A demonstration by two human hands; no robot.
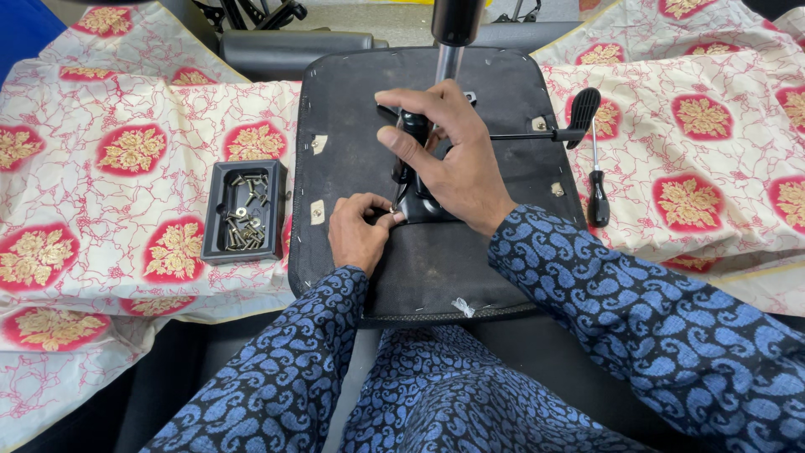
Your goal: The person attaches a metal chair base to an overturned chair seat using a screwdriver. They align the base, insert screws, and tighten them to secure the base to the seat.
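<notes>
An upturned black chair seat (352, 109) lies in front of me with its underside up. A black metal mechanism plate (419, 205) with a gas-lift column (449, 59) sits at its middle. My right hand (444, 143) grips the top of that mechanism. My left hand (360, 231) pinches a small screw or washer at the plate's near-left corner; the piece is too small to tell apart. A lever with a black paddle handle (583, 109) sticks out to the right.
A black tray (214, 210) holding several brass-coloured screws sits left of the seat. A black-handled screwdriver (597, 193) lies on the right. Cream cloth with red and gold flowers (126, 151) covers the surface. Black chair parts (285, 46) lie beyond.
</notes>
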